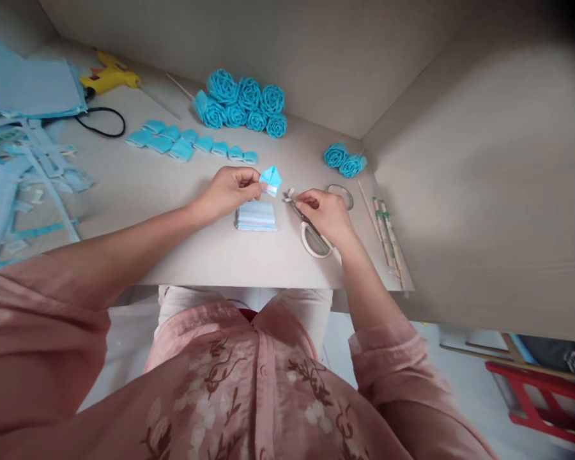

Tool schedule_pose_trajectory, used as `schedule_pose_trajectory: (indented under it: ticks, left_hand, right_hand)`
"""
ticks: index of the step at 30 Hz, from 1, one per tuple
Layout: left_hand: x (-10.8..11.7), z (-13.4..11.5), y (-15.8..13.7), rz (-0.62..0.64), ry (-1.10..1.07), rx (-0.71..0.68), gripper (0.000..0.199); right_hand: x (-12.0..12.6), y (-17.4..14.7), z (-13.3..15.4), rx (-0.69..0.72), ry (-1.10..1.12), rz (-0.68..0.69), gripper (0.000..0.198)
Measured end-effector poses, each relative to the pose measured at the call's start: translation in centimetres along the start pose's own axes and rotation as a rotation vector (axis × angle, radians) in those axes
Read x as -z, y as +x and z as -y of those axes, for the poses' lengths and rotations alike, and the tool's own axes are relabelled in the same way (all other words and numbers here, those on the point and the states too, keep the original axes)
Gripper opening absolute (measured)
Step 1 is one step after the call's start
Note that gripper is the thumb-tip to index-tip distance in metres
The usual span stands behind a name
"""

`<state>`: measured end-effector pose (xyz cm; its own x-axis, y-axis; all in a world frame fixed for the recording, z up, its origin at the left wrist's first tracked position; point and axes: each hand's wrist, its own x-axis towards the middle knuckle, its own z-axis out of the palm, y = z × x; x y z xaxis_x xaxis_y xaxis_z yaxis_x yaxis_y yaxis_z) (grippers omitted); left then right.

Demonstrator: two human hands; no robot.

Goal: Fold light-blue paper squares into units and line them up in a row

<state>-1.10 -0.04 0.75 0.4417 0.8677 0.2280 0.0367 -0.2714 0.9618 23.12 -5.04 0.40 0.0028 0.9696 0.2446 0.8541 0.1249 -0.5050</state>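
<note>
My left hand (pixel 234 190) pinches a bright blue folded petal (pixel 271 180) with a pale lower edge, held just above the table. To its right, my right hand (pixel 324 212) is closed, thumb and fingertips together over the scissors (pixel 316 243); whatever lies between those fingertips is too small to tell. The scissors have white loop handles, and their blades point away to the left. A small white scrap (pixel 290 193) shows by the blade tips. Between my hands and closer to me lies a stack of pale blue cut pieces (pixel 256 217).
Folded blue petals (pixel 179 148) lie in rows behind my left hand. Blue roses (pixel 246 102) sit at the back, two more roses (pixel 345 160) at right. A yellow glue gun (pixel 110 75), blue sheets (pixel 33 83) and strips (pixel 9 185) fill the left; sticks (pixel 386 230) the right.
</note>
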Motion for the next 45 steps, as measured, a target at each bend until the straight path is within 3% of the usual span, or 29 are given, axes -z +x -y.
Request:
schedule_pose_trajectory:
  ticks: [11,17,22,26,29,35,40,45]
  left_hand:
    - [-0.1,0.0,0.0,-0.007,-0.004,0.030,0.025]
    - [-0.3,-0.3,-0.2,0.015,-0.072,0.081,0.026]
    - [-0.4,-0.7,-0.4,0.049,-0.110,0.112,0.025]
    - [-0.5,-0.9,-0.6,0.086,-0.108,0.132,0.026]
    - [-0.4,-1.0,-0.6,0.115,-0.102,0.127,0.027]
    - [-0.4,-1.1,-0.6,0.124,-0.120,0.134,0.021]
    - [-0.5,-1.0,-0.7,0.139,-0.143,0.136,0.023]
    - [-0.4,-1.0,-0.7,0.156,-0.169,0.155,0.024]
  right_hand:
    - [-1.4,0.1,-0.2,-0.116,0.022,-0.047,0.010]
    - [-1.8,-0.1,-1.0,-0.132,0.238,-0.111,0.009]
    - [-0.7,-1.1,1.3,0.129,0.299,-0.276,0.015]
    - [0.7,-1.3,4.2,0.466,0.104,-0.433,0.017]
    - [0.9,-0.8,5.0,0.619,-0.020,-0.469,0.018]
    - [0.1,0.0,4.5,0.704,-0.194,-0.520,0.018]
    - [-0.2,0.1,4.2,0.752,-0.210,-0.531,0.018]
    - [-0.5,-0.2,3.9,0.717,-0.263,-0.474,0.020]
